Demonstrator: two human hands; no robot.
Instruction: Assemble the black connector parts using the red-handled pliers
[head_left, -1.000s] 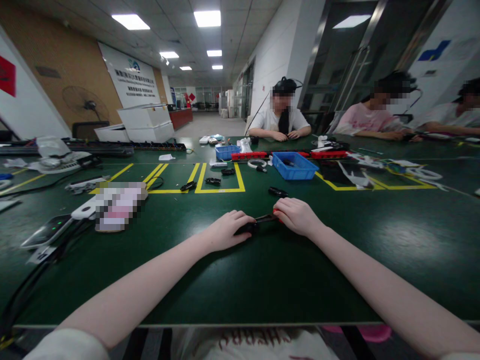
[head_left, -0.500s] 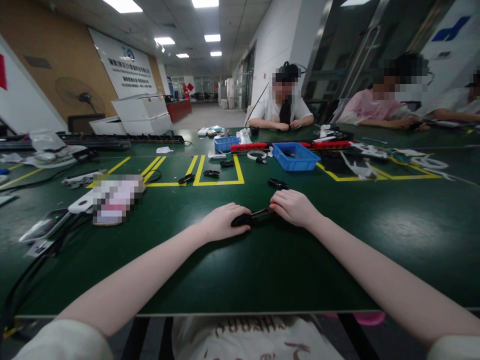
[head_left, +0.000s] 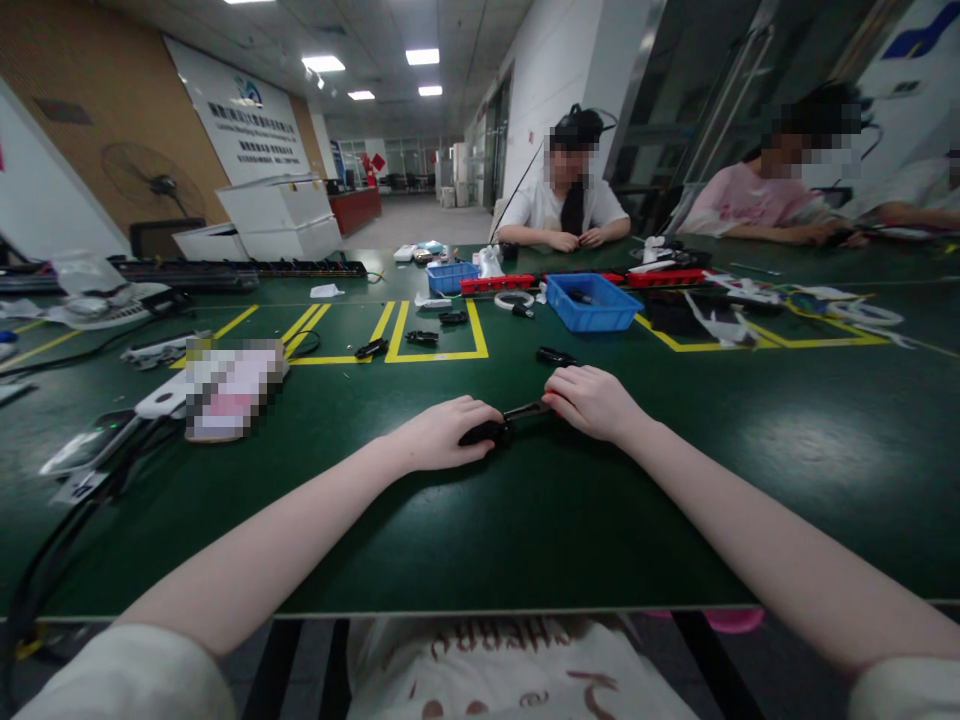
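My left hand (head_left: 444,432) is closed around a small black plastic part (head_left: 480,433), partly covered by my fingers. My right hand (head_left: 596,402) grips what look like needle-nose pliers (head_left: 527,411); a bit of red handle shows at the fingertips. The dark metal jaws point left and reach the black part, though whether they pinch it I cannot tell. Both hands are low over the green table (head_left: 495,540). Just beyond my right hand lies another black part (head_left: 556,356).
Several similar black pieces, one a black part (head_left: 422,338), lie around yellow tape outlines. Behind them stand a blue bin (head_left: 592,310) and a smaller blue bin (head_left: 451,284). A power strip (head_left: 161,400) with cables is at left. Co-workers sit across the table, one person (head_left: 566,215) opposite.
The view has shifted slightly, so the table scene sits a little higher. Both hands keep their grips, and the pliers have turned slightly at the black part.
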